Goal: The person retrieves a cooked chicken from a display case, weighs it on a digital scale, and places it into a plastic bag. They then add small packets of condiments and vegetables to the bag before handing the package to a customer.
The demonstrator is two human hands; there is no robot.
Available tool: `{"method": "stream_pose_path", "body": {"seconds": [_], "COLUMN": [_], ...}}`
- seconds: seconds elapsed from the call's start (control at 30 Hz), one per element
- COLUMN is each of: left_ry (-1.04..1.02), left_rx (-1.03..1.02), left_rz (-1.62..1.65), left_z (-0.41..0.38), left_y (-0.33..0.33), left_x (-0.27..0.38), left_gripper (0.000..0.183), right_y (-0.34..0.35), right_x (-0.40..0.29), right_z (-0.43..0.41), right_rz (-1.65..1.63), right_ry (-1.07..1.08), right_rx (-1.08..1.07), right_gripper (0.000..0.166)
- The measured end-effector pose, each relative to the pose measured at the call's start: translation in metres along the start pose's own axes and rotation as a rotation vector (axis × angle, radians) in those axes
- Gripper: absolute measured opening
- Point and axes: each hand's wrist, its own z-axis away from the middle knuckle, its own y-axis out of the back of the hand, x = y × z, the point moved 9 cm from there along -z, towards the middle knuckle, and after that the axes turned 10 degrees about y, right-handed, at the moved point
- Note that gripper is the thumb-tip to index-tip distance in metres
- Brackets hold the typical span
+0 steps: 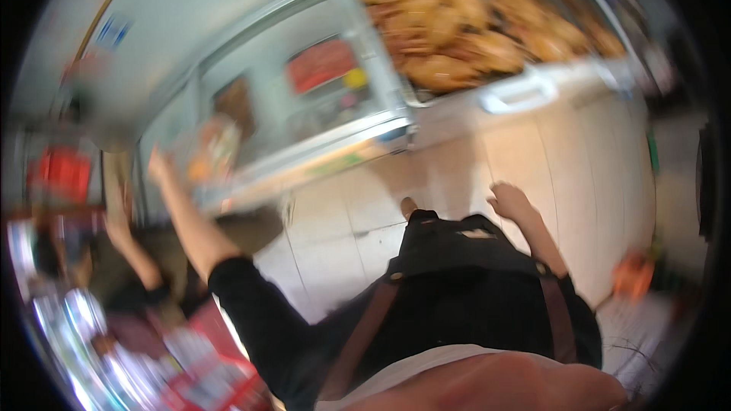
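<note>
My left hand [161, 166] is stretched out at the left, near the end of a metal-framed glass display case [308, 131]; blur hides its fingers and whether it holds anything. Lower down at the right, my right hand [510, 202] hangs over the tiled floor beside my black apron [474, 251], its fingers loosely bent, nothing seen in it. A large metal tray [508, 77] heaped with browned roast poultry [451, 28] lies beyond it at the upper right. Inside the case are a red item [322, 65] and a brown one [234, 104], both blurred.
A co-worker's bare forearm [140, 257] reaches up at the far left, apart from my own arm. Beyond it hangs something red [64, 174]. Red and shiny blurred goods [211, 382] lie at the lower left. An orange object [633, 274] is on the right.
</note>
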Motion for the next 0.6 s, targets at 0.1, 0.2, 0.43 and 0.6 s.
{"method": "stream_pose_path", "body": {"seconds": [0.1,0.2,0.43,0.6], "left_ry": [-0.312,-0.369,-1.166,-0.322], "left_rx": [0.14,0.54,0.065,-1.748], "left_rz": [-0.422,-1.323,-0.434,-0.002], "left_z": [-0.02,0.028,0.485,0.9], "left_y": [0.015,-0.06,-0.276,-0.5], "left_x": [0.022,0.029,-0.05,-0.1], "left_gripper": [0.038,0.048,0.016,0.017], "right_y": [0.012,-0.008,-0.015,-0.019], "right_x": [0.03,0.074,0.132,0.25], "right_z": [0.011,0.041,0.069,0.125], "right_rz": [-0.124,-0.213,-0.443,-0.49], "right_ry": [-0.106,-0.29,-0.286,-0.284], "right_rx": [0.026,0.036,0.009,0.106], "right_gripper": [0.028,0.029,0.039,0.033]}}
